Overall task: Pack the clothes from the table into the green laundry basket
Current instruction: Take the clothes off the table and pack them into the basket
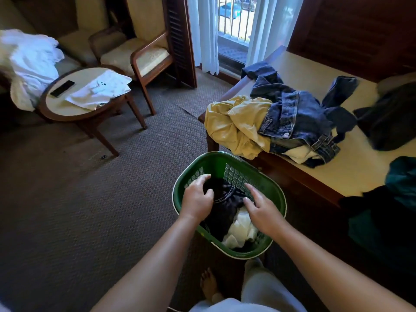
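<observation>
The green laundry basket (pixel 209 164) stands on the carpet beside the table (pixel 360 172). Inside it lie a black garment (pixel 221 212) and a white garment (pixel 239 230). My left hand (pixel 197 197) reaches into the basket's left side with fingers loosely curled over the black garment. My right hand (pixel 262 209) is spread over the clothes on the right, fingers relaxed. On the table lie a yellow garment (pixel 236 124), a denim jacket (pixel 297 118), a dark garment (pixel 391 118) and a teal garment (pixel 403 179).
A round side table (pixel 74 108) at the left holds a white cloth (pixel 101 90) and a black phone (pixel 62 88). Wooden armchairs (pixel 144 57) stand behind it, one draped with a white sheet (pixel 29 61). A curtained window (pixel 234 25) lies ahead. My bare foot (pixel 209 287) is below the basket.
</observation>
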